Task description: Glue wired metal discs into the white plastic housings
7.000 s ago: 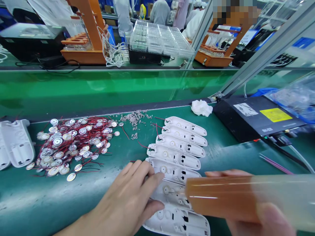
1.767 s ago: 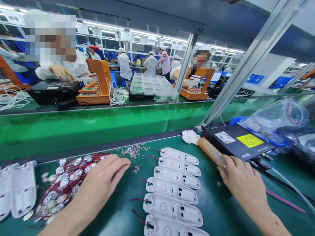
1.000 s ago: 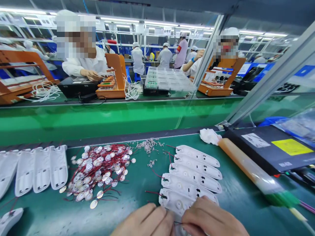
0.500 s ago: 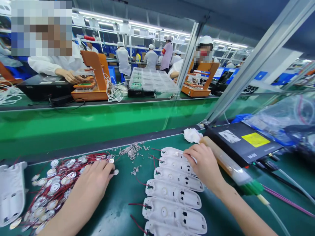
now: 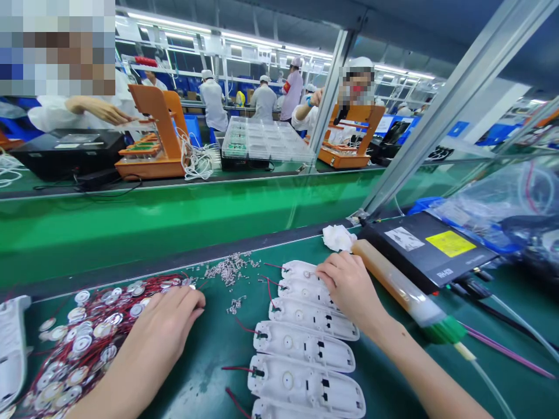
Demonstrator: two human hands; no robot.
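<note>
My left hand [image 5: 168, 320] is over the right side of a heap of piezo discs with red wires [image 5: 82, 343]. Its fingers are curled together, and whatever is between them is hidden. A column of white plastic housings [image 5: 305, 343] lies on the bench, several with a red wire at the left end and a round seat inside. My right hand [image 5: 347, 285] rests at the far end of this column, thumb and fingers pinched over the farthest housing [image 5: 297, 269]. What that pinch holds, if anything, does not show.
Small metal parts [image 5: 229, 267] are scattered behind the housings. To the right are a crumpled tissue [image 5: 338, 237], a glue syringe [image 5: 393, 282] with an air hose and a black box [image 5: 430, 250]. Another white housing [image 5: 13, 349] sits far left. Co-workers sit beyond the green partition [image 5: 152, 224].
The disc that showed at my left fingertips is out of sight, and those fingers are curled in more. My right hand stays at the farthest housing. The whole view has shifted slightly.
</note>
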